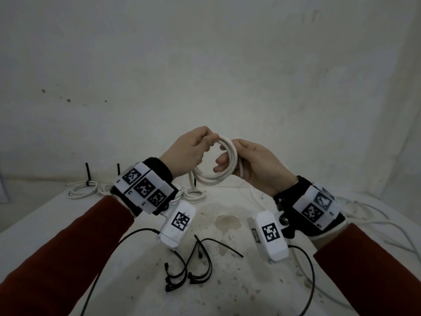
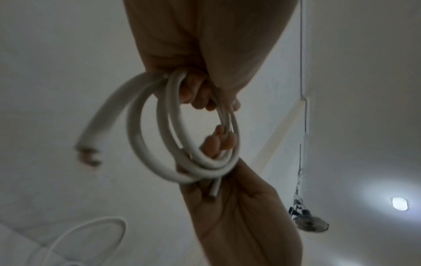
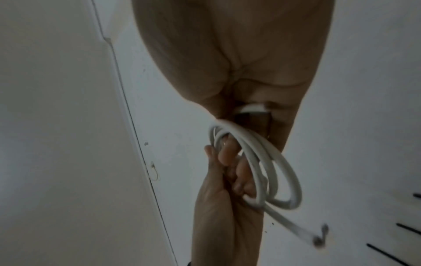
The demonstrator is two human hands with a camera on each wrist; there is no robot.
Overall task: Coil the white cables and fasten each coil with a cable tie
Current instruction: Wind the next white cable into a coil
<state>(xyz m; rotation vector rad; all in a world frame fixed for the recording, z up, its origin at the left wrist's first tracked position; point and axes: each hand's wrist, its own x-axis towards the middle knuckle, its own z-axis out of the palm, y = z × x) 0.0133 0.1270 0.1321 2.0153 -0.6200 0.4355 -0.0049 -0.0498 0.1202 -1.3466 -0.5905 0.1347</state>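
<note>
Partway through, by the look of the tabletop (image 1: 68, 215): at the far left, tied coils (image 1: 83, 189) lying flat, each cinched with a black cable tie whose tail stands upright, at least two of them plain to see and a third (image 1: 194, 193) just beyond the left wrist, count not certain. At the right, loose white cables (image 1: 373, 222) trailing across the surface, not yet wound. At the near centre, spare black cable ties (image 1: 182, 273) in a small heap, unused. Held up above the tabletop between the two hands, the current coil (image 1: 216, 165) of several turns, no tie on it yet; in the left wrist view its free end (image 2: 89, 154) hanging off to the side, so winding judged nearly finished and fastening left to do. Left hand (image 1: 189, 151) raised at the far left side of the coil, fingers curled round the bundled turns at the top. Right hand (image 1: 257, 165) opposite, palm turned inward, fingers (image 2: 218, 140) hooked through the ring and thumb closing on the strands. Both wrists lifted, forearms converging from the near corners.
</note>
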